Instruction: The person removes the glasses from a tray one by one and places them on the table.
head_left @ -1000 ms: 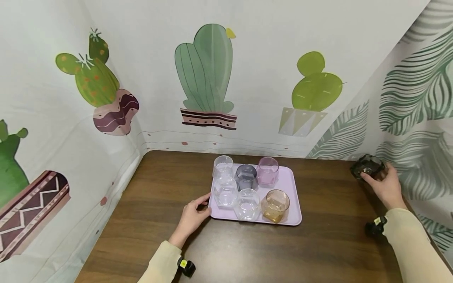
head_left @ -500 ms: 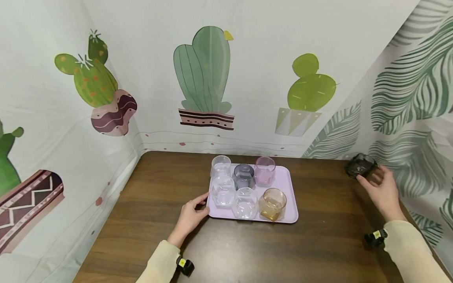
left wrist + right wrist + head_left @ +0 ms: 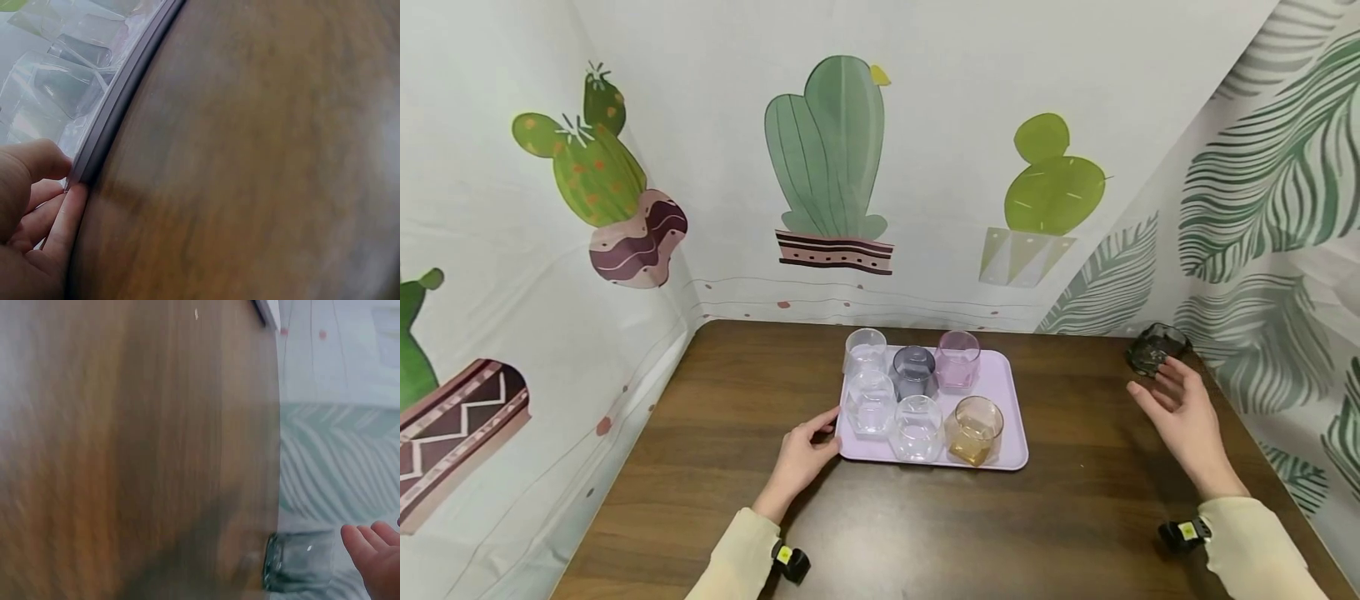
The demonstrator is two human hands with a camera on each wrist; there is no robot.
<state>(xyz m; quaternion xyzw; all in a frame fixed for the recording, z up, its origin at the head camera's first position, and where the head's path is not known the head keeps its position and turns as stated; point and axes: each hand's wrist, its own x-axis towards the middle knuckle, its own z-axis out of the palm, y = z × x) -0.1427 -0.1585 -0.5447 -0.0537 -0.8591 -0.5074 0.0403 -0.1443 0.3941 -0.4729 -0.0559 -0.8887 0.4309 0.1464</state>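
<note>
A pale purple tray (image 3: 1004,392) lies on the brown table. My left hand (image 3: 799,465) pinches its near left edge, the thumb (image 3: 47,157) at the rim and the fingers against its side. On the tray stand three clear glasses (image 3: 917,432), a grey-blue glass (image 3: 913,373), a pink glass (image 3: 958,361) and an amber glass (image 3: 974,432). At the table's far right corner stands a dark smoky glass (image 3: 1152,350). My right hand (image 3: 1186,423) holds nothing, its fingers spread and relaxed just in front of that glass.
The wooden table (image 3: 925,533) ends at a white backdrop (image 3: 947,167) printed with cacti, close behind the tray. A leaf-patterned cloth (image 3: 1262,333) hangs along the right side, right behind the dark glass.
My right hand has let go of the dark glass and drawn back toward me and to the left. The glass stays at the corner. My left hand keeps its place on the tray.
</note>
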